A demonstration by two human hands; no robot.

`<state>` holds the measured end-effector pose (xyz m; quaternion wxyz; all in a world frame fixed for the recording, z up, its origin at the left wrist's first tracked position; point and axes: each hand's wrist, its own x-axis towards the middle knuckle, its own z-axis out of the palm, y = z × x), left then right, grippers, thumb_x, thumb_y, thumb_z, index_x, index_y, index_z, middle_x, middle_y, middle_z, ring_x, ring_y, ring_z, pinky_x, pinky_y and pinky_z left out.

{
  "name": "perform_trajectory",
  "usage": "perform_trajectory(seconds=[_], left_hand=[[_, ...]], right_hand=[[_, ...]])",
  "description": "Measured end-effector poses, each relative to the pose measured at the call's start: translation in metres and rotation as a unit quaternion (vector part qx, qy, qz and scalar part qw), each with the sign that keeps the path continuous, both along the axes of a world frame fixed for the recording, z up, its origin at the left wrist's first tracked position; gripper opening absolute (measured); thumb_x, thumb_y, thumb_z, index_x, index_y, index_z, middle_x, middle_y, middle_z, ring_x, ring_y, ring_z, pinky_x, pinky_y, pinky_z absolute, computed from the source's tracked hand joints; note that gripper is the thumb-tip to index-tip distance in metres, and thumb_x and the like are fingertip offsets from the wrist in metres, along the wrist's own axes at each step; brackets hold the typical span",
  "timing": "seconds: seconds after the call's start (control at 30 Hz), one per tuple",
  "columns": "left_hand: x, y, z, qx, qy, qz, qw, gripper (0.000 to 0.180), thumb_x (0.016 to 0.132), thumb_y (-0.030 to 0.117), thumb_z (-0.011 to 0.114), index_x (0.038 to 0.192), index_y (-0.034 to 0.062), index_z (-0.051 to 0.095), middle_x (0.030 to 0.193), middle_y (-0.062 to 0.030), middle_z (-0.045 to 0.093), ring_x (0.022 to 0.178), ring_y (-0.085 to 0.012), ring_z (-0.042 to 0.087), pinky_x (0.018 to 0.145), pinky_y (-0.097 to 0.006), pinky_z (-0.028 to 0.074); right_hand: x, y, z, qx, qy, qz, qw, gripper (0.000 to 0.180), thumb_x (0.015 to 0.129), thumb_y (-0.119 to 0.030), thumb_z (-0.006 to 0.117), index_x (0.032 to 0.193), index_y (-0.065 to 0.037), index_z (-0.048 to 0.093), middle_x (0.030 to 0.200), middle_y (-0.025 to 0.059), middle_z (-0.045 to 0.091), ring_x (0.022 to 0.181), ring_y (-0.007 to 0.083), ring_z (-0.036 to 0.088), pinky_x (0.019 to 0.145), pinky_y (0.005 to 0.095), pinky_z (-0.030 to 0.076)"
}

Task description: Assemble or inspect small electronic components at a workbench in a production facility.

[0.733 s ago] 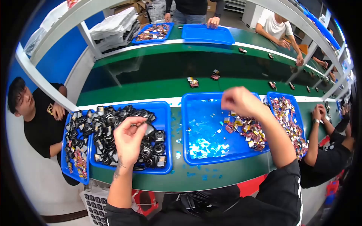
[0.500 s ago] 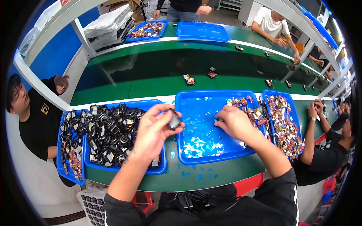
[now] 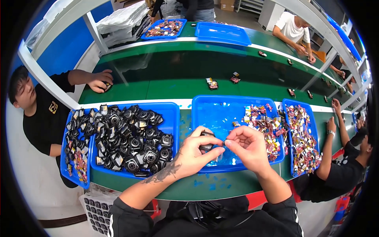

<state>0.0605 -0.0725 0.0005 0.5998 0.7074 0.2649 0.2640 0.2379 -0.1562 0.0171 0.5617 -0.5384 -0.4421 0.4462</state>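
Observation:
My left hand point(image 3: 193, 152) is closed around a black watch case point(image 3: 206, 146), held above the near side of a blue tray point(image 3: 233, 97). Close beside it, my right hand point(image 3: 249, 148) has thumb and index finger pinched at the edge of the case. Whatever small piece sits between those fingertips is too small to make out. Bits of blue film lie in this tray, and a heap of small red, yellow and white circuit parts point(image 3: 262, 120) fills its right side.
Left of me, another blue tray point(image 3: 177, 118) holds a heap of black watch cases point(image 3: 136, 138). A further tray point(image 3: 312, 136) of circuit parts stands at right. Across a green conveyor belt point(image 3: 166, 85) lie several assemblies. A co-worker's hand point(image 3: 100, 81) reaches onto the belt.
My hands have come together, the right one leaving the circuit parts and the left bringing the watch case over the tray. The co-worker at left has stretched an arm onto the belt.

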Motion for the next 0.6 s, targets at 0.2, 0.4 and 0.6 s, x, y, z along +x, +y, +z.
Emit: perform_trajectory(seconds=[0.2, 0.4, 0.6], left_hand=[[-0.004, -0.001, -0.005, 0.027, 0.016, 0.013, 0.999, 0.016, 0.082, 0.017, 0.075, 0.094, 0.0051, 0.072, 0.096, -0.0061, 0.056, 0.08, -0.0139, 0.059, 0.062, -0.026, 0.049], [-0.002, -0.001, -0.021, 0.016, -0.003, 0.037, 0.999, 0.015, 0.08, 0.013, 0.074, 0.091, 0.0038, 0.072, 0.094, -0.01, 0.061, 0.086, -0.0218, 0.063, 0.074, -0.031, 0.05], [-0.002, -0.002, -0.022, 0.007, 0.003, 0.073, 0.997, 0.009, 0.082, 0.006, 0.071, 0.089, 0.0003, 0.071, 0.095, -0.009, 0.06, 0.09, -0.0168, 0.059, 0.076, -0.028, 0.048]], right_hand=[[-0.011, 0.005, -0.012, 0.027, -0.142, -0.03, 0.989, 0.006, 0.086, -0.001, 0.068, 0.09, 0.0, 0.064, 0.084, 0.0034, 0.063, 0.069, 0.0072, 0.058, 0.058, 0.0206, 0.047], [-0.022, 0.007, -0.011, 0.104, -0.329, -0.072, 0.936, 0.008, 0.083, 0.002, 0.069, 0.085, -0.001, 0.061, 0.083, 0.0079, 0.059, 0.066, 0.0134, 0.059, 0.053, 0.025, 0.046], [-0.025, -0.004, -0.01, 0.122, -0.352, -0.01, 0.928, 0.011, 0.084, 0.004, 0.065, 0.089, 0.0, 0.056, 0.083, 0.0108, 0.058, 0.067, 0.0196, 0.061, 0.056, 0.0286, 0.048]])
